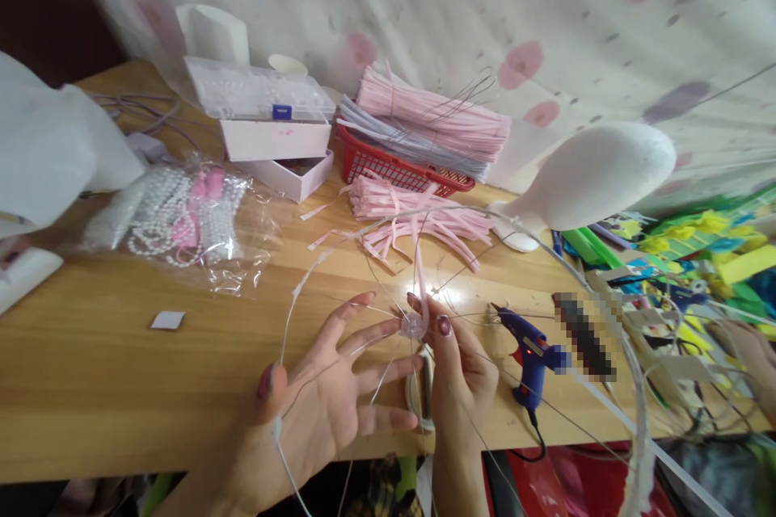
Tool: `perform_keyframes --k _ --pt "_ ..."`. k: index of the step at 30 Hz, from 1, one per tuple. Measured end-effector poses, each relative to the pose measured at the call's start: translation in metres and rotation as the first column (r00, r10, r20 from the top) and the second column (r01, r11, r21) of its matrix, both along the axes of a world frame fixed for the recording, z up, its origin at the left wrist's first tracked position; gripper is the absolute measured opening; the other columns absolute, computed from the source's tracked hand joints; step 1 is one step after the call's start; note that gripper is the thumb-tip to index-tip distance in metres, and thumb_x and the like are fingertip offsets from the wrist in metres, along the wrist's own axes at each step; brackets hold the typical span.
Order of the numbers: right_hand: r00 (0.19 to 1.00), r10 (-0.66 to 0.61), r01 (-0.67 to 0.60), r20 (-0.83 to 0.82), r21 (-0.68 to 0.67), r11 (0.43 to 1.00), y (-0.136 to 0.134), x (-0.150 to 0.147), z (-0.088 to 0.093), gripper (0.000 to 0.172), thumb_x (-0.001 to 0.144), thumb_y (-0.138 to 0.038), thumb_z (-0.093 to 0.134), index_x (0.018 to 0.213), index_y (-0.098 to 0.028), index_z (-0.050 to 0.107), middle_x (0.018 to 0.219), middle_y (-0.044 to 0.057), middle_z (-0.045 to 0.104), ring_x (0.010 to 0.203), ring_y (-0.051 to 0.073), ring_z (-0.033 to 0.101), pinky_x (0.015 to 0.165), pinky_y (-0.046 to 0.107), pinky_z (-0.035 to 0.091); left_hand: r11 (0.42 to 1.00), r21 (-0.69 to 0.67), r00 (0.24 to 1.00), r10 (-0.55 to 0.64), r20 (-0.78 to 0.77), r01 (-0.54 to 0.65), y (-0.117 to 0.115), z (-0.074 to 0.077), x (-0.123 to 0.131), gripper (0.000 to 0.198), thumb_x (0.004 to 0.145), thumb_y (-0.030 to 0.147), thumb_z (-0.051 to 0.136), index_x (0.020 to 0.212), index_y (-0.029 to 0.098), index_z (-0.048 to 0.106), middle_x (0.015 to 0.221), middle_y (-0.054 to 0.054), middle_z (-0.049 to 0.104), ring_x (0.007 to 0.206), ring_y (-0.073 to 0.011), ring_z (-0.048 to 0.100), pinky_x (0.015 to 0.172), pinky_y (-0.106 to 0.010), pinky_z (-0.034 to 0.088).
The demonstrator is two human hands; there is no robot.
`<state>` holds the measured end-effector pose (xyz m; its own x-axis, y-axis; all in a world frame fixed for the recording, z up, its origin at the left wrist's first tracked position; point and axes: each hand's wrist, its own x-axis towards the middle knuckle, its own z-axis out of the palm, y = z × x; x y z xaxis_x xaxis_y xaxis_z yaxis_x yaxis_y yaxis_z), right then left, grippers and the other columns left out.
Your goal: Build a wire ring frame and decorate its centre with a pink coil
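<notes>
Thin white wire hoop (291,299), light and springy-looking, is resting across the splayed left hand (321,404) while the right hand (454,363) is pinching its pink hub (414,325) beside the blue glue gun (530,351).

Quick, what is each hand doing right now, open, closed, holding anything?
Left hand: open, fingers spread, thin white wire running across it.
Right hand: closed, pinching a pink strip at the wire hub.

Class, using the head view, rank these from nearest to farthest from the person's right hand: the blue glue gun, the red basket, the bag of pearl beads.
From the right hand:
1. Blue glue gun, just to its right on the table.
2. Red basket, farther back, near the curtain.
3. Bag of pearl beads, far left.
</notes>
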<state>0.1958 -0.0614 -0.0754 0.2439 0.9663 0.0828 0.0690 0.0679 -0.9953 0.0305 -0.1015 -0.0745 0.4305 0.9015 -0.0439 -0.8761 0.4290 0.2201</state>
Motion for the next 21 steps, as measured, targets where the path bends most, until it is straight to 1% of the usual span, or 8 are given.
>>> perform_keyframes --k 5,7,9,12,14,16,17,21 --pt "0.998 0.065 -0.066 -0.003 -0.053 0.996 0.001 0.002 0.002 0.027 0.092 -0.046 0.068 0.104 -0.026 0.082 0.105 0.006 0.081 0.096 0.025 0.076 0.095 0.044 0.057 0.997 0.083 0.999 0.007 -0.043 -0.003 0.004 -0.003 0.002 0.079 0.079 0.051 0.079 0.148 0.043 0.041 0.157 -0.013 0.042 0.135 -0.0406 0.047 0.094 -0.053 0.051" --pt "0.996 0.077 -0.08 -0.035 -0.091 0.993 0.004 0.004 0.001 0.026 0.088 -0.044 0.074 0.104 -0.026 0.082 0.098 0.006 0.082 0.083 0.022 0.076 0.08 0.037 0.061 0.993 0.118 0.998 -0.026 -0.057 0.033 0.007 -0.008 0.001 0.087 0.072 0.061 0.081 0.148 0.042 0.042 0.158 -0.013 0.039 0.136 -0.0429 0.044 0.095 -0.055 0.05" --pt "0.989 0.086 -0.104 -0.123 -0.143 0.984 0.008 0.006 0.0 0.025 0.083 -0.042 0.078 0.102 -0.025 0.082 0.09 0.006 0.082 0.069 0.019 0.074 0.059 0.029 0.059 0.99 0.133 0.994 -0.045 -0.095 0.058 0.011 -0.013 -0.001 0.094 0.065 0.071 0.081 0.146 0.039 0.045 0.158 -0.014 0.04 0.137 -0.044 0.042 0.095 -0.054 0.049" --pt "0.964 0.088 -0.137 -0.25 -0.184 0.973 0.014 0.008 0.002 0.023 0.079 -0.04 0.082 0.095 -0.023 0.083 0.081 0.006 0.08 0.055 0.016 0.068 0.042 0.022 0.05 0.998 0.062 0.974 -0.005 -0.226 0.02 0.02 -0.016 -0.007 0.09 0.069 0.082 0.069 0.139 0.027 0.057 0.148 -0.016 0.049 0.131 -0.0385 0.047 0.09 -0.043 0.05" --pt "0.951 0.112 -0.171 -0.29 -0.188 0.967 0.016 0.009 0.006 0.024 0.076 -0.039 0.084 0.093 -0.022 0.083 0.079 0.006 0.079 0.05 0.014 0.065 0.038 0.022 0.047 0.998 -0.053 0.934 0.016 -0.357 -0.038 0.029 -0.012 -0.008 0.078 0.081 0.078 0.06 0.133 0.021 0.063 0.136 -0.015 0.058 0.118 -0.0304 0.054 0.083 -0.035 0.05" --pt "0.933 0.174 -0.243 -0.315 -0.195 0.95 0.017 0.008 0.01 0.026 0.075 -0.04 0.085 0.092 -0.021 0.083 0.077 0.007 0.079 0.047 0.014 0.064 0.037 0.022 0.048 0.975 -0.127 0.854 0.095 -0.511 -0.184 0.04 -0.004 -0.004 0.058 0.086 0.062 0.068 0.126 0.021 0.066 0.118 -0.011 0.064 0.097 -0.0218 0.06 0.072 -0.029 0.048" --pt "0.923 0.209 -0.282 -0.324 -0.195 0.94 0.017 0.008 0.012 0.026 0.075 -0.041 0.085 0.091 -0.02 0.083 0.076 0.007 0.078 0.047 0.015 0.064 0.036 0.023 0.048 0.962 -0.125 0.814 0.132 -0.566 -0.243 0.045 0.0 -0.001 0.049 0.086 0.051 0.074 0.122 0.019 0.067 0.117 -0.011 0.065 0.097 -0.02 0.06 0.073 -0.027 0.047" --pt "0.874 0.331 -0.405 -0.355 -0.156 0.901 0.015 0.004 0.016 0.026 0.077 -0.041 0.083 0.094 -0.02 0.083 0.069 0.006 0.076 0.047 0.016 0.066 0.04 0.024 0.053 0.923 -0.101 0.789 0.255 -0.559 -0.37 0.055 0.014 0.016 0.023 0.082 0.031 0.079 0.1 0.017 0.074 0.103 -0.007 0.069 0.091 -0.0179 0.062 0.07 -0.025 0.047"
